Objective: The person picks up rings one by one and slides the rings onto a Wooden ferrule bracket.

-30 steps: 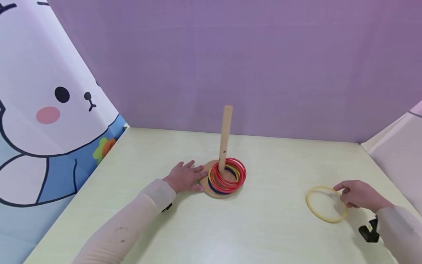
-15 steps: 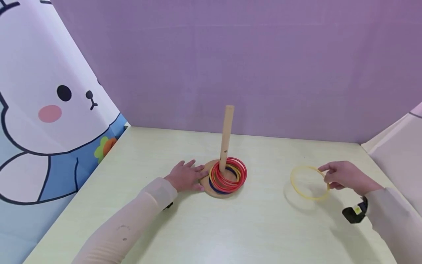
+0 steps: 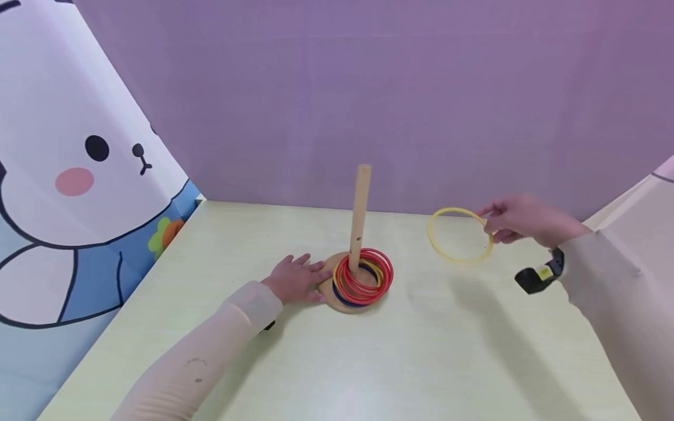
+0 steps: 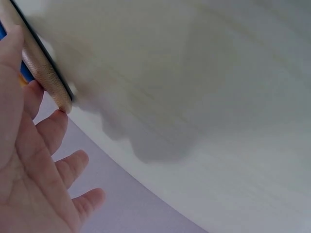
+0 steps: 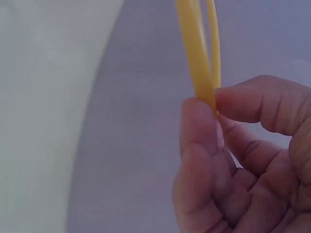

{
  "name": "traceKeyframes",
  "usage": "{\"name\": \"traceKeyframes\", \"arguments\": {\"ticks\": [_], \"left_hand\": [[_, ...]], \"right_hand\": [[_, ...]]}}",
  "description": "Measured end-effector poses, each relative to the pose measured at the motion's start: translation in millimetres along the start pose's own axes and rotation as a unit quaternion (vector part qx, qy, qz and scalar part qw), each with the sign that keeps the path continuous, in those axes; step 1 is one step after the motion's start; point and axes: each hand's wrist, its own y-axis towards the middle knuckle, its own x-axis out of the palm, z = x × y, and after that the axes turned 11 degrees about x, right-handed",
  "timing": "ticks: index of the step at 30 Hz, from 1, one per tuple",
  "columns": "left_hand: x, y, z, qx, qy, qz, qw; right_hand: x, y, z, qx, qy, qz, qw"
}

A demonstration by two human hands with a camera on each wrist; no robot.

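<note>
A yellow ring [image 3: 433, 238] hangs in the air right of the peg, pinched at its right side by my right hand [image 3: 526, 221]. The right wrist view shows thumb and fingertips squeezing the yellow ring [image 5: 197, 53]. My left hand [image 3: 296, 280] lies with fingers spread, touching the left edge of a round wooden base [image 3: 325, 286]. In the left wrist view the fingers of the left hand [image 4: 43, 155] meet the rim of the base [image 4: 46, 73]. An upright wooden peg [image 3: 360, 216] rises from that base. Red rings [image 3: 388, 272], with yellow and blue ones among them, lie loosely around its foot.
The pale table [image 3: 421, 351] carries the peg stand near its middle. A purple cloth wall [image 3: 474, 105] closes off the back. At the left hangs a panel with a cartoon animal [image 3: 105, 199]; a pale panel [image 3: 642, 228] borders the right side.
My right hand has lifted the yellow ring off the table and carried it up, away and leftward toward the peg. The left hand stays at the base.
</note>
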Motion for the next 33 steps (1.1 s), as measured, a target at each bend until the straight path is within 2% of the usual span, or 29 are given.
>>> {"name": "traceKeyframes", "arguments": {"ticks": [3, 11, 17, 26, 33], "left_hand": [[-0.3, 1.1, 0.1, 0.002, 0.001, 0.000, 1.0000], [-1.8, 2.6, -2.6, 0.003, -0.019, -0.002, 0.9998], [1.0, 3.6, -5.2, -0.004, -0.034, 0.001, 0.9994], [3.2, 3.3, -7.0, -0.006, -0.045, 0.000, 0.9990], [3.4, 2.1, -8.5, -0.014, -0.049, -0.006, 0.9987]], "right_hand": [[-4.5, -1.9, -17.3, -0.007, 0.005, -0.004, 1.0000], [-8.5, -8.2, -57.0, -0.008, 0.024, -0.048, 0.9985], [-6.0, -12.7, -80.1, -0.031, 0.069, -0.035, 0.9965], [0.1, -18.3, -103.3, -0.052, 0.079, -0.015, 0.9954], [6.7, -21.4, -123.2, -0.077, 0.125, 0.006, 0.9891]]}}
